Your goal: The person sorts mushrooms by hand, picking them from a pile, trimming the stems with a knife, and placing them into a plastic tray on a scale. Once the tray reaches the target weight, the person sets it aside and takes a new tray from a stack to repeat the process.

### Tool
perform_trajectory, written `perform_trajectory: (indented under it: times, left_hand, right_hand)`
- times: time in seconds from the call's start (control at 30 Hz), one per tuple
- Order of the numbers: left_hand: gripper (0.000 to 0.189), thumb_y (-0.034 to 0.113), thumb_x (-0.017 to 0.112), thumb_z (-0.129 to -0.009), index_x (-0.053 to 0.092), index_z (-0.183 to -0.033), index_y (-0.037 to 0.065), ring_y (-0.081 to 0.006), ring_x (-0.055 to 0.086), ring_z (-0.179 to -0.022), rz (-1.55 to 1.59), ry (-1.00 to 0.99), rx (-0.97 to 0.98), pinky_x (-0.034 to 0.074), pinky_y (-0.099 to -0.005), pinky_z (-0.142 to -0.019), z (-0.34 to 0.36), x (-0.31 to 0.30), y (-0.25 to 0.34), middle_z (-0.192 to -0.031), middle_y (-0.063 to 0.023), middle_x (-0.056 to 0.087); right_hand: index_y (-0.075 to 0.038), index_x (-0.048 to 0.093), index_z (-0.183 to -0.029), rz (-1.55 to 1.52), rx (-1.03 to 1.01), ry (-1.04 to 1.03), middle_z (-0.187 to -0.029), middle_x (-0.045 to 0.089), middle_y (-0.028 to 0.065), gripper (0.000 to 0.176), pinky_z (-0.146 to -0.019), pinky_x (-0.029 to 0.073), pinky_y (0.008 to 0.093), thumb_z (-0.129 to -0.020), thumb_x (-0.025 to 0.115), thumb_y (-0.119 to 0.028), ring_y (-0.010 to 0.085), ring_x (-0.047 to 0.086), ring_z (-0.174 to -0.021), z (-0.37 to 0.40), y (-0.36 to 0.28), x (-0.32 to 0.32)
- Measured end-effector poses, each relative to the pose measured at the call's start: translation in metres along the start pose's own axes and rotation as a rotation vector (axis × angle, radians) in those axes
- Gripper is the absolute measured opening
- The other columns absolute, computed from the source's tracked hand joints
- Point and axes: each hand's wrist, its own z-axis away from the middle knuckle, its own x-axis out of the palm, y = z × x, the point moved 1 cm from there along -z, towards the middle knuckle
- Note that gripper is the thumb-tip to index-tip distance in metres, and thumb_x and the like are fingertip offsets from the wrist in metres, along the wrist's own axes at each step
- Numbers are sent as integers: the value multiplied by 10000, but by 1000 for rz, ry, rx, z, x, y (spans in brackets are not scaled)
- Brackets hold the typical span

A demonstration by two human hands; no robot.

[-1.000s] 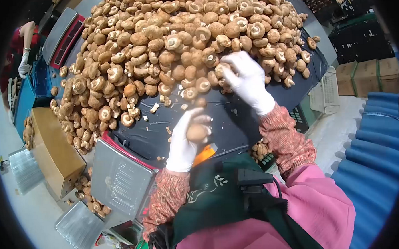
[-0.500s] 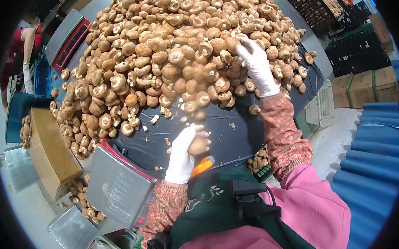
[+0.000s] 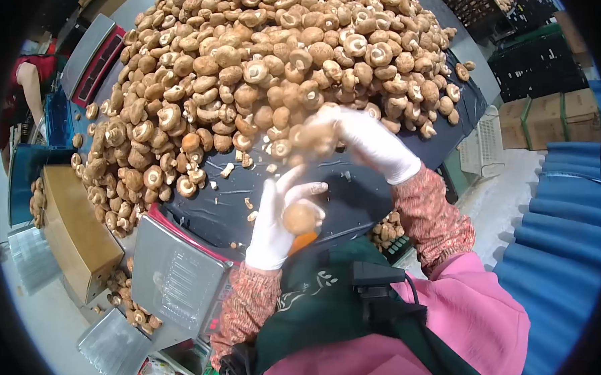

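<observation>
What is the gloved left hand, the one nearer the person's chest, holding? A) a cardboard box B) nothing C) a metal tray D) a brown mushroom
D: the white-gloved left hand curls around a brown mushroom just above the green apron; the right hand grips a second mushroom, blurred.

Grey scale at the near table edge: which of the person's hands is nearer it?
Left. The left hand is just beside the scale; the right hand is farther off, by the mushroom pile.

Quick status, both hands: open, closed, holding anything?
Left hand: closed on a single mushroom.
Right hand: closed on a second mushroom, motion-blurred.
</observation>
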Motion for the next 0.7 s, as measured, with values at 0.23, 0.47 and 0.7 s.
perform_trajectory:
  times: [0.23,0.47,0.7]
  left_hand:
    - [413,259,427,-1067,482,-1401,21,-170,647,-745,-59,-56,29,545,-297,-667,3,-2,3,-1111,-156,659]
    - [354,168,412,-1057,511,-1364,22,-160,631,-779,-141,27,39,536,-286,-699,3,-5,4,-1056,-129,653]
    - [390,253,399,-1070,480,-1395,53,-205,656,-785,11,42,29,552,-314,-671,11,-16,3,-1124,-151,644]
  right_hand:
    - [-80,677,-1005,920,-333,691,-971,681,128,242,-755,537,413,-819,711,-231,327,658,-903,-66,5,-51]
    - [-67,637,-931,1797,-161,584,-898,654,138,391,-791,502,433,-712,782,-357,309,640,-889,-138,17,-87]
    - [-22,510,-1398,40,-205,194,-1280,617,66,603,-932,515,293,-878,752,-210,140,591,-1174,-96,-4,-89]
